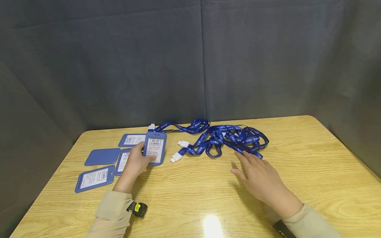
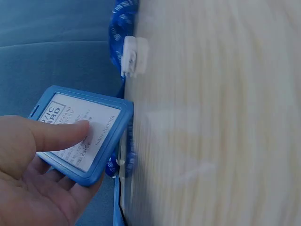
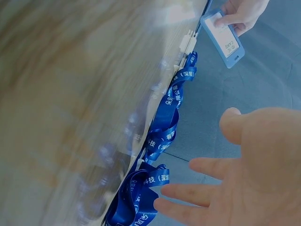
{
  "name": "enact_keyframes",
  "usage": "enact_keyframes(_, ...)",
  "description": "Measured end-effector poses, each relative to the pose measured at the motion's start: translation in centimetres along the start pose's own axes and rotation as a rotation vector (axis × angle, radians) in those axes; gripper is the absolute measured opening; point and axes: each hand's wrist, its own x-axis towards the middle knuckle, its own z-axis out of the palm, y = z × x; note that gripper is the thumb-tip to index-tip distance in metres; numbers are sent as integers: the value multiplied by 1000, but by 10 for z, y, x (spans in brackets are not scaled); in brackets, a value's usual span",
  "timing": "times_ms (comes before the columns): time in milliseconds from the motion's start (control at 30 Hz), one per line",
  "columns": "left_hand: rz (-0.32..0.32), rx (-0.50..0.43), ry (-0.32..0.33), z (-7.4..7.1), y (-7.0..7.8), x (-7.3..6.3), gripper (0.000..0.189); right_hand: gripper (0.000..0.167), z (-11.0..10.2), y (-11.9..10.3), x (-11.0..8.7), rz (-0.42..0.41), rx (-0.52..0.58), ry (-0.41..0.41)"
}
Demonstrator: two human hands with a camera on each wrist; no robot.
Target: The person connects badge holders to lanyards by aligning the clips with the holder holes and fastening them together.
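My left hand (image 1: 137, 162) holds a blue ID card holder (image 1: 155, 142) up off the table, thumb across its front and fingers behind. In the left wrist view that thumb lies on the white insert of the card holder (image 2: 89, 113). My right hand (image 1: 262, 177) hovers palm down with its fingers extended, close to the near side of a heap of blue lanyards (image 1: 244, 140). Nothing is in it. The right wrist view shows its spread fingers beside the bunched lanyards (image 3: 162, 127).
Several more card holders lie at the left, among them one blank side up (image 1: 102, 156) and one with its insert showing (image 1: 95, 179). White lanyard clips (image 1: 177, 157) point left near the middle. A dark curtain (image 1: 190, 66) hangs behind the wooden table (image 1: 190, 191).
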Motion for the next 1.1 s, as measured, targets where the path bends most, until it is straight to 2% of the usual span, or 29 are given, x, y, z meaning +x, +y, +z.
enact_keyframes(133, -5, -54, 4, 1, -1, -1, 42, 60, 0, -3, 2, -7, 8, 3)
enact_keyframes(400, 36, -154, 48, 0, 2, 0, 33, 41, -2, -9, 7, -17, 71, 141)
enact_keyframes(633, 56, -187, 51, -5, 10, 0, 35, 32, -4, -10, 6, -28, 57, 193)
enact_keyframes(800, 81, -161, 81, -9, 12, -1, 33, 27, -4, -8, 9, -120, 87, 203)
enact_keyframes(967, 59, -208, 97, -10, 16, -2, 29, 24, -1, -9, 12, -243, 93, 236)
enact_keyframes(1100, 43, -218, 99, -11, 19, -4, 29, 24, -1, -15, 18, -287, 74, 253)
